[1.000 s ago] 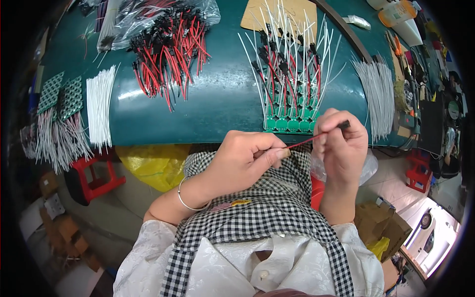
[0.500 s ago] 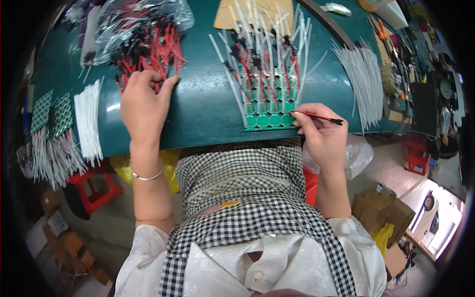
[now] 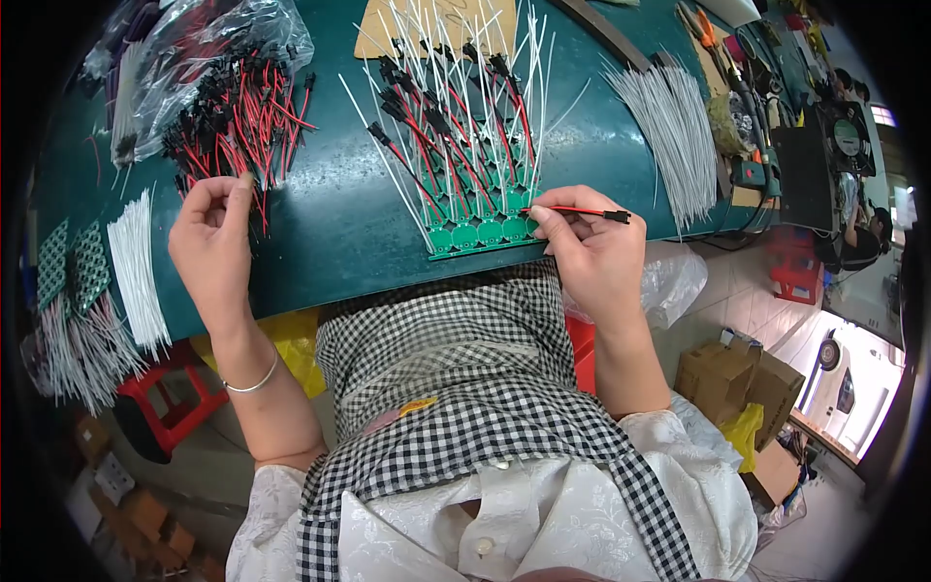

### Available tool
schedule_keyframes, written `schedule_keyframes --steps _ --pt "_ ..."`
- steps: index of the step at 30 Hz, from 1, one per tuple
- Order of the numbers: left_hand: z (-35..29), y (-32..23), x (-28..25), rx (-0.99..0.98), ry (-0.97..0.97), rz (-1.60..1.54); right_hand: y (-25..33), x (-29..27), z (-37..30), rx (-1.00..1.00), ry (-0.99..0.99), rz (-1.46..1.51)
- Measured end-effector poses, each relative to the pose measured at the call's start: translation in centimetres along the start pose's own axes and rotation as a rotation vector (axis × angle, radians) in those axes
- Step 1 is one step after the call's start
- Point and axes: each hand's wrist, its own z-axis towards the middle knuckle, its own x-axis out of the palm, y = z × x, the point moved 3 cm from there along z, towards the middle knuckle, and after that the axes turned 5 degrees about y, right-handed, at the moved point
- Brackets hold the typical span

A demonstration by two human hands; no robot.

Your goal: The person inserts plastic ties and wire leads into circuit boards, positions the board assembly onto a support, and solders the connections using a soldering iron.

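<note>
My right hand point(image 3: 603, 254) pinches a red and black wire lead point(image 3: 580, 210) with a black connector at its outer end. The lead's other end is at the right edge of a green circuit board panel point(image 3: 465, 236). From the panel rise several white plastic strips and red and black leads with black connectors. My left hand point(image 3: 213, 254) is closed, thumb and forefinger pressed together at the near edge of a pile of similar leads point(image 3: 254, 131). Whatever lies between those fingertips is hidden.
White strips lie bundled at the left point(image 3: 138, 272) and at the right point(image 3: 669, 145). Finished-looking green panels with wires point(image 3: 89, 267) hang over the left table edge. Clear plastic bags point(image 3: 208, 58) lie behind the pile. Pliers and other tools point(image 3: 713, 39) sit at the far right.
The whole view has shifted, so the table's contents appear further left. My left hand has drawn back to the pile's near edge, its fingers closer together. My right hand still holds its lead at the panel.
</note>
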Motion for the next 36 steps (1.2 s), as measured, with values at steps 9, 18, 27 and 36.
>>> schedule_keyframes --steps 9,18,27,36 --pt "-1.4 -2.0 0.0 0.111 0.038 -0.373 0.0 0.1 -0.1 0.012 -0.046 -0.022" --pt "-4.2 -4.4 1.3 0.157 0.103 -0.572 2.2 0.5 1.2 -0.314 0.066 -0.495" --pt "-8.8 -6.7 6.0 -0.010 0.589 -0.808 1.9 1.1 1.3 -0.105 -0.002 -0.360" --pt "-11.0 -7.5 7.9 -0.138 0.850 -0.868 3.6 1.3 -0.6 -0.198 0.433 0.465"
